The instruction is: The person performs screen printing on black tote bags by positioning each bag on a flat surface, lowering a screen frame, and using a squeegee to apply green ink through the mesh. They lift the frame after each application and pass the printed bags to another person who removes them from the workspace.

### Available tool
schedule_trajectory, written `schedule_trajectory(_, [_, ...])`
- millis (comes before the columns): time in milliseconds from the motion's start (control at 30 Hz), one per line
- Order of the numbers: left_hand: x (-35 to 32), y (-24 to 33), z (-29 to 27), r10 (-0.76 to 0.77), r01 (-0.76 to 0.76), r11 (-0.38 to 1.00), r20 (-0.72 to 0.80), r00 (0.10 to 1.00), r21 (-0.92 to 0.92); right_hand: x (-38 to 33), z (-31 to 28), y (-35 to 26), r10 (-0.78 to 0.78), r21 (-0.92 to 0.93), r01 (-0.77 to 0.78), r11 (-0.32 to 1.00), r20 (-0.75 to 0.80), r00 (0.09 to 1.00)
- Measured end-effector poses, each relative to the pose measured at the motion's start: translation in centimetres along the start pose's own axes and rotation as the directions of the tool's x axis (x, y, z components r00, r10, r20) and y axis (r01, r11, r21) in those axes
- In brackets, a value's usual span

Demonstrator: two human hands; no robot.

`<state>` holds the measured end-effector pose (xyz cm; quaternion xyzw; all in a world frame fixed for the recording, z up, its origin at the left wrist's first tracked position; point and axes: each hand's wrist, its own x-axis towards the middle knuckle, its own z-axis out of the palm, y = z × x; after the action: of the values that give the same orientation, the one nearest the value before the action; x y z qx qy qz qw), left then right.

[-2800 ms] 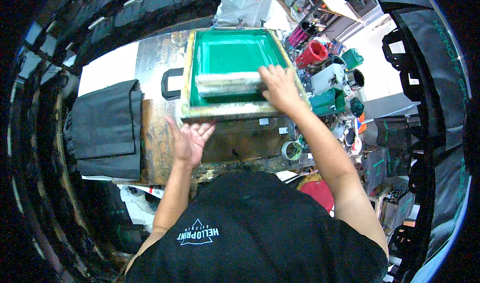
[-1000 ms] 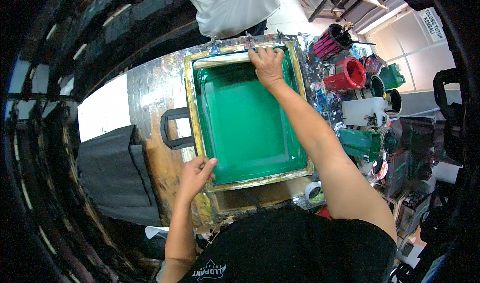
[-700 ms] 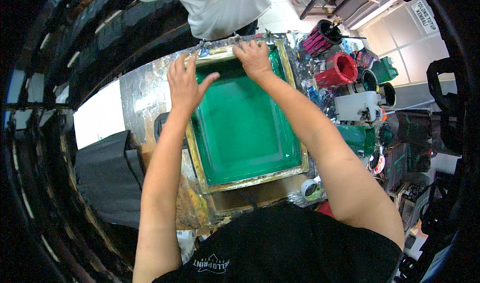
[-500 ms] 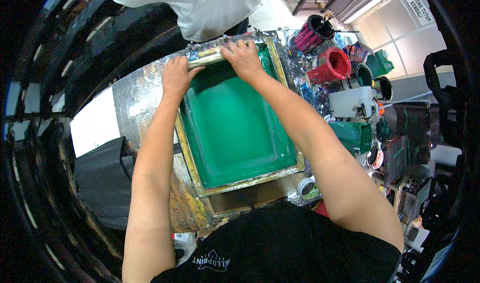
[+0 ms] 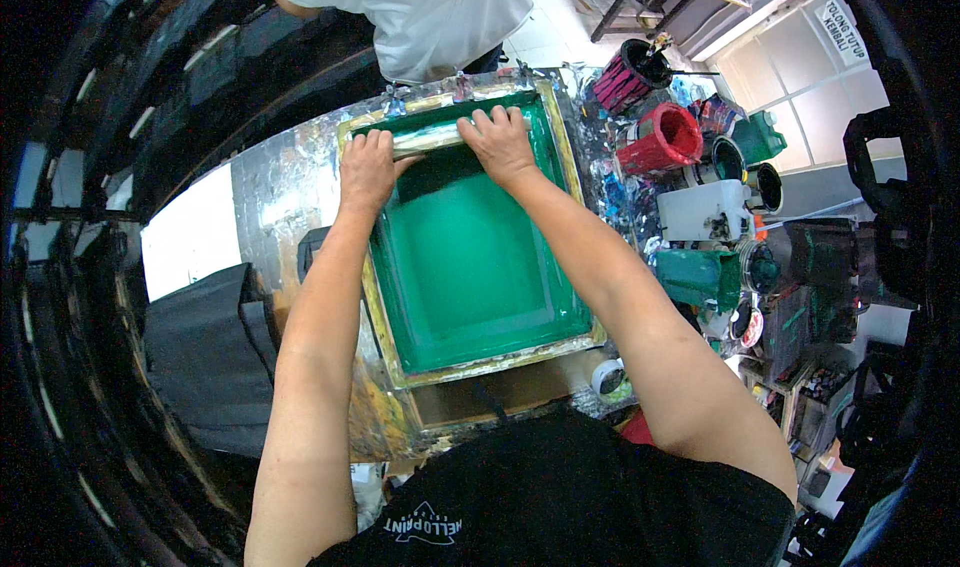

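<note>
A screen-printing frame (image 5: 500,364) with a yellowed, stained rim lies on the worktable, and its green mesh (image 5: 470,277) faces up. Across the far end of the mesh is a squeegee (image 5: 428,142) with a pale, paint-smeared handle. My left hand (image 5: 367,174) grips the handle's left end, thumb on the near side. At its right end, my right hand (image 5: 497,145) wraps its fingers over the top. The squeegee's lower edge is hidden, with a dark band on the mesh just nearer to me. Metal clamps (image 5: 462,87) stand along the frame's far side.
Across the table (image 5: 280,202) stands a person in a white shirt (image 5: 430,27). To the right are a pink-and-black bucket (image 5: 625,77), a red bucket (image 5: 650,147), a white jug (image 5: 700,210) and a green container (image 5: 695,277). A tape roll (image 5: 608,377) sits by the frame's near right corner.
Both hands and the squeegee have come slightly toward me, away from the frame's far rim. The person across the table appears farther right in the view.
</note>
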<state>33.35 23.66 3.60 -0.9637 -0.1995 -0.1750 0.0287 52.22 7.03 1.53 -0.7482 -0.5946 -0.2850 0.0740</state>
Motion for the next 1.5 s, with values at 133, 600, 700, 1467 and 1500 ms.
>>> schedule_trajectory(133, [-0.7, 0.3, -0.5, -0.018, 0.019, 1.0, 0.02, 1.0, -0.022, -0.1, -1.2, -0.2, -0.006, 0.017, 0.003, 1.0, 0.153, 0.988])
schedule_trajectory(600, [1.7, 0.5, -0.9, -0.114, 0.115, 0.991, 0.028, 0.993, -0.061, 0.5, -0.7, 3.2, 0.06, 0.204, -0.106, 0.973, 0.217, 0.974])
schedule_trajectory(700, [2.1, 0.1, -0.2, -0.097, 0.096, 0.995, -0.025, 0.995, -0.028, 0.8, -0.7, 3.3, 0.047, 0.116, -0.058, 0.992, 0.092, 0.995])
schedule_trajectory(1467, [-22.7, 13.2, -10.1, -0.01, 0.011, 0.995, 0.01, 1.0, -0.103, -21.6, -19.4, -8.3, 0.053, 0.138, -0.108, 0.985, 0.357, 0.933])
schedule_trajectory(1500, [-23.8, 13.9, -10.8, -0.016, 0.021, 0.993, 0.038, 0.999, -0.113, -22.6, -20.5, -8.8, 0.054, 0.139, -0.113, 0.984, 0.374, 0.926])
